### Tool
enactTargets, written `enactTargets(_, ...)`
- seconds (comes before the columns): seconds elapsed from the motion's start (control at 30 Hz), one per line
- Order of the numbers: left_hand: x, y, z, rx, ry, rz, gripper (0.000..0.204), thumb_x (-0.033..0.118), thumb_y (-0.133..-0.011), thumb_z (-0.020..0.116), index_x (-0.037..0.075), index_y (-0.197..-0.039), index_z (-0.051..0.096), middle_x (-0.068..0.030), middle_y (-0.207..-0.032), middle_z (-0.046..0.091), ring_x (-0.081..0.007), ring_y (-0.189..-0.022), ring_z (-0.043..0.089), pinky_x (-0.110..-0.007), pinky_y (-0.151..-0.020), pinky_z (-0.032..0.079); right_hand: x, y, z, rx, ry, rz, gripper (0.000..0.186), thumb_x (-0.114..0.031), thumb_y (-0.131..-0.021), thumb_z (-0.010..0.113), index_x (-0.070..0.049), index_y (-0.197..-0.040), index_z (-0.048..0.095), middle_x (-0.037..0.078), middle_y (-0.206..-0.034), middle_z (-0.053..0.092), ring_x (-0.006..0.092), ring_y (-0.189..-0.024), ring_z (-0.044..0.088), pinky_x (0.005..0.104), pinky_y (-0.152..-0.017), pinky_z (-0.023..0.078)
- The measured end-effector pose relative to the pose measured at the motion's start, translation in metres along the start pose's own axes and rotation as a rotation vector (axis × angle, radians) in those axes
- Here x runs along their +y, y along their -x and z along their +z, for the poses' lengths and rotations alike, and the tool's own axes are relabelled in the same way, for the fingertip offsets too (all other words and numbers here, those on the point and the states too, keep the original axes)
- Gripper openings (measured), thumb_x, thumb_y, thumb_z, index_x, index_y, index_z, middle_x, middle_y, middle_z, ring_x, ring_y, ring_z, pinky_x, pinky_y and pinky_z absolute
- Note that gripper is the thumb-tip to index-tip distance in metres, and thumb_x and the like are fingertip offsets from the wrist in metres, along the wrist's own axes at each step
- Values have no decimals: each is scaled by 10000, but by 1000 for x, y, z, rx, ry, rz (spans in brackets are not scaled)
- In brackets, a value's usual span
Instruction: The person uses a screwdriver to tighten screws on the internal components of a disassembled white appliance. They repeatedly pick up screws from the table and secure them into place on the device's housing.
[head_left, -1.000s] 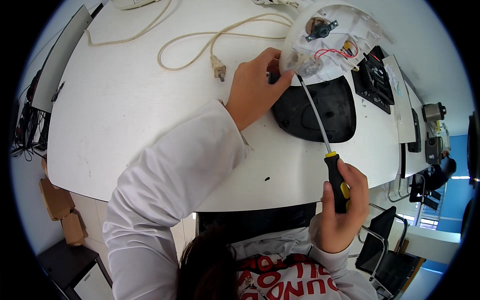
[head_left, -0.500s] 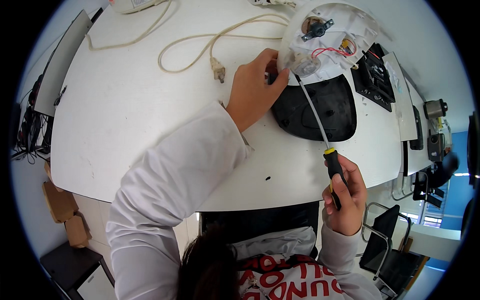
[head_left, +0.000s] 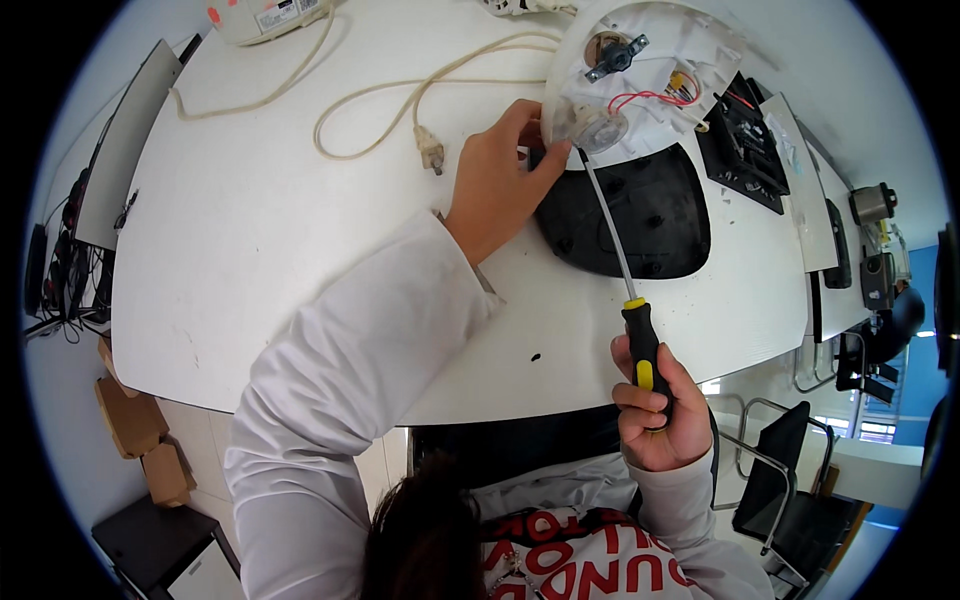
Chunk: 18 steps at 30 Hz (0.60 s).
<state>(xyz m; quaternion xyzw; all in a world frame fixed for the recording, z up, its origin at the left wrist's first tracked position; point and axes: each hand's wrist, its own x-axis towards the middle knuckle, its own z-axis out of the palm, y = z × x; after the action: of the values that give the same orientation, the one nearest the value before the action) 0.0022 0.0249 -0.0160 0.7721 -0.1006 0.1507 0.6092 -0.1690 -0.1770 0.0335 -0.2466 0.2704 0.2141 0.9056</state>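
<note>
My right hand (head_left: 668, 415) is closed round the black and yellow handle of a screwdriver (head_left: 641, 335). Its long shaft slants up and left, and the dark tip meets the near edge of a white rounded plastic housing (head_left: 640, 140). At that same edge, my left hand (head_left: 500, 175) grips the housing, thumb close to the tip and some fingertips hidden behind the rim. Inside the housing sit a clear round part (head_left: 598, 128), thin red wires (head_left: 650, 97) and a dark metal bracket (head_left: 617, 60). A black plastic cover (head_left: 640, 225) lies partly beneath it.
A beige cord with a plug (head_left: 430, 152) loops left of the housing. Another pale appliance (head_left: 262, 20) stands at the far left. To the right lies a black tool case (head_left: 750, 155). One tiny black piece (head_left: 536, 357) rests near the table's front edge; a chair (head_left: 775, 460) stands beyond.
The screwdriver handle has swung left and rolled, so its yellow patch now faces up. My right fingers have shifted round it. My left hand keeps its grip; the whole view has moved slightly.
</note>
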Motion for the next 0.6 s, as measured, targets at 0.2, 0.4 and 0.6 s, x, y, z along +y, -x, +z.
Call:
enactTargets(0.2,2,1,0,5,-47,71,343,210,-839,671,-1,-1089,568,-85,-892,677,-176,-838,641,-318,-787,485,-14,2,-6,-122,0,53,468,-169,-925,520,-10,-1327,341,111,-1146,468,84,-675,412,154,-461,363)
enactTargets(0.4,-4,-6,2,-7,-10,56,329,170,-812,699,-3,-1062,572,-86,-875,671,-161,-812,629,-287,-742,493,-50,15,12,-32,355,-71,531,41,-781,588,53,-1261,363,163,-1102,478,133,-732,461,165,-430,392)
enactTargets(0.6,2,-11,13,-49,-32,92,315,153,-801,707,1,-1012,529,-87,-855,651,-155,-735,602,-282,-664,487,-68,24,30,212,1050,-408,305,-44,-852,574,17,-1141,497,142,-1033,555,187,-771,618,287,-661,557)
